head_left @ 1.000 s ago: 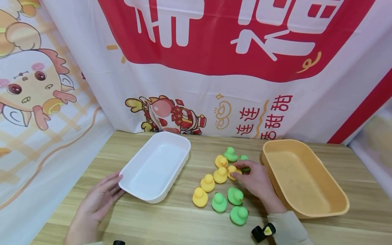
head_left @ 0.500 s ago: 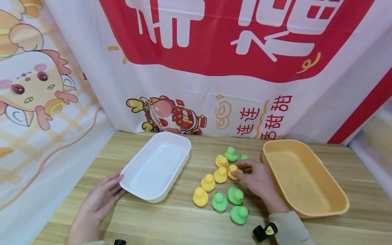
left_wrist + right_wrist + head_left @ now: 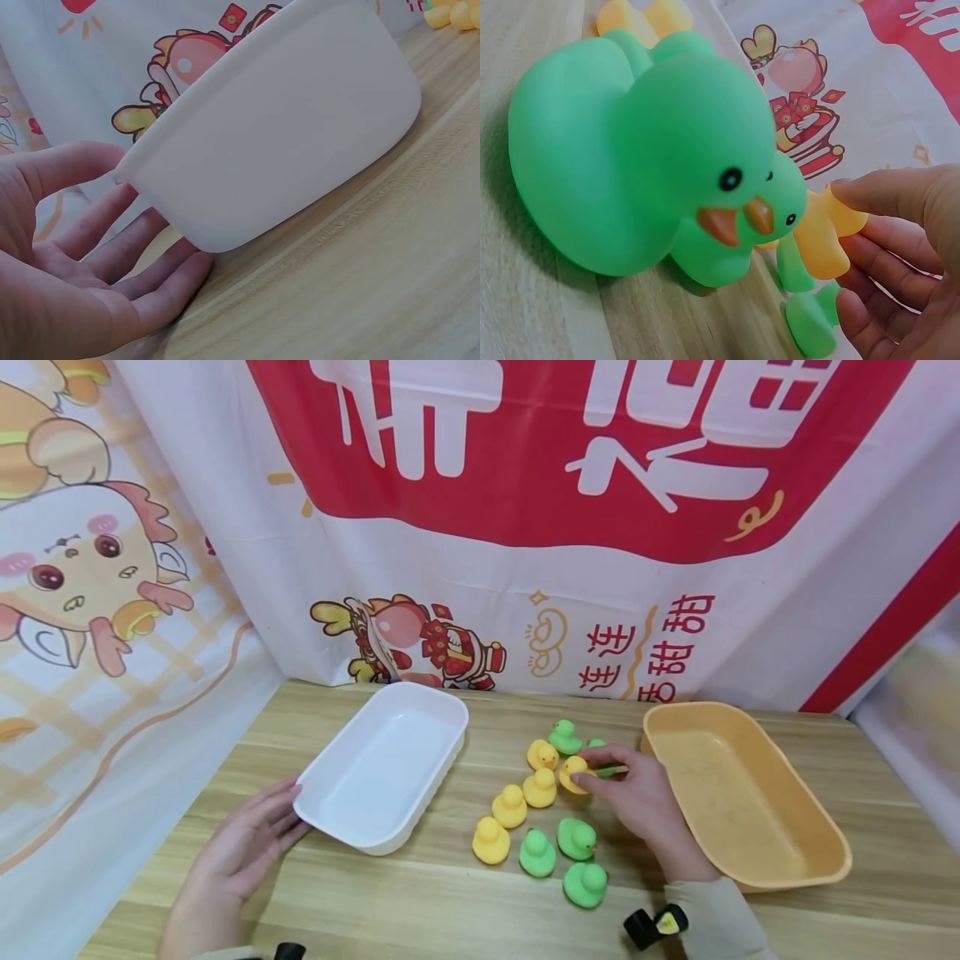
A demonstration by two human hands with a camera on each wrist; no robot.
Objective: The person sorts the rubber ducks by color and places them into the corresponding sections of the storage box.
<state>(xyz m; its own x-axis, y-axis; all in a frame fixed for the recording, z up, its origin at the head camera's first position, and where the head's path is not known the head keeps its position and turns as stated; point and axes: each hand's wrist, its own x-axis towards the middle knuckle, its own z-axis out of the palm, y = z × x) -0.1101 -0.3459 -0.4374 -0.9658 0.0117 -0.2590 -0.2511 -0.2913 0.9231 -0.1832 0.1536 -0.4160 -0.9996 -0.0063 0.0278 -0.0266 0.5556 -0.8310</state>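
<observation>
In the head view, my right hand pinches a yellow rubber duck between thumb and fingers. Partly hidden behind those fingers is a green duck. More yellow ducks form a slanting line to the left of it, and several green ducks sit nearer the front and at the back. At the left, my left hand touches the near left corner of a white plastic tub, its fingers relaxed. The left wrist view has the thumb at the tub's rim, with the other fingers by the outer wall.
An orange-tan tub stands to the right, beside my right forearm. Both tubs hold nothing visible. The wooden table ends at a printed cloth behind, and another cloth hangs along the left.
The yellow duck in my right hand has risen slightly and now stands a little apart from its neighbours. My left hand stays at the white tub's corner.
</observation>
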